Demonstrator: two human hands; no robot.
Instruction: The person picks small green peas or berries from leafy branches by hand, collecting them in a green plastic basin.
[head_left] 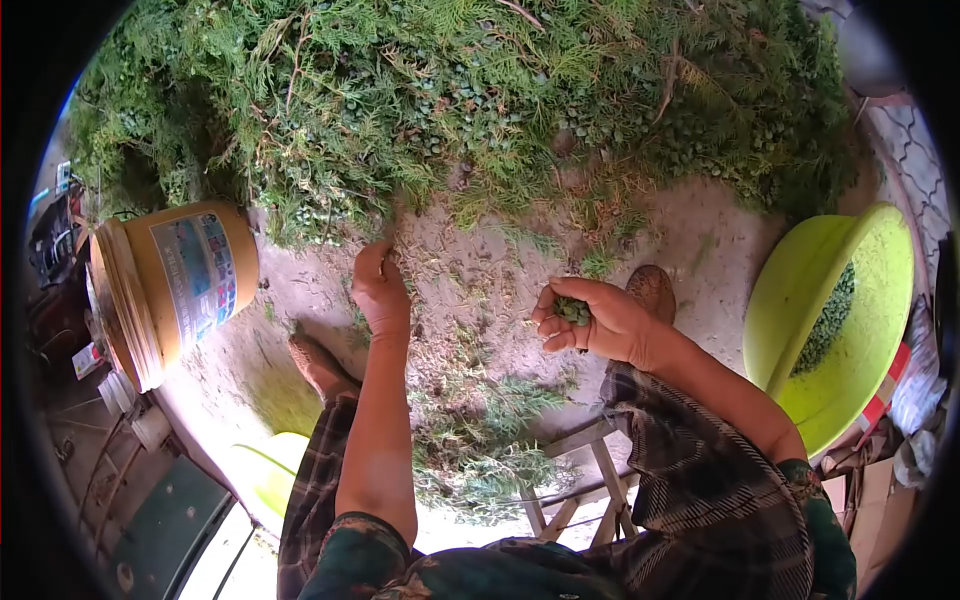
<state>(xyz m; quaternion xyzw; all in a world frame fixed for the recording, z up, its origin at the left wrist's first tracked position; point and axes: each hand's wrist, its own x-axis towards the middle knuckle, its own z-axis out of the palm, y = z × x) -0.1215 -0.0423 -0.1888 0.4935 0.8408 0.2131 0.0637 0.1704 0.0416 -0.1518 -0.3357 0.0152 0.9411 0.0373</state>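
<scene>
My right hand (610, 318) is cupped palm up, fingers curled round a small heap of green seed cones (572, 311). To its left, my left hand (381, 290) is closed with the thumb pressed to the fingers, just below the edge of a big pile of cut evergreen branches (480, 110). Whether anything is pinched in it I cannot make out. Clusters of similar cones show among the flat green sprays of the pile. At the right, a lime-green basin (868, 330) stands tilted in view, with a layer of picked green cones (828, 322) inside.
A yellow bucket (200, 280) with a printed label is at the left. Another lime-green container (265, 470) sits lower left. Loose sprigs (490, 430) litter the floor between my feet, close to a wooden stool (605, 470). Cardboard (880, 510) lies at the lower right.
</scene>
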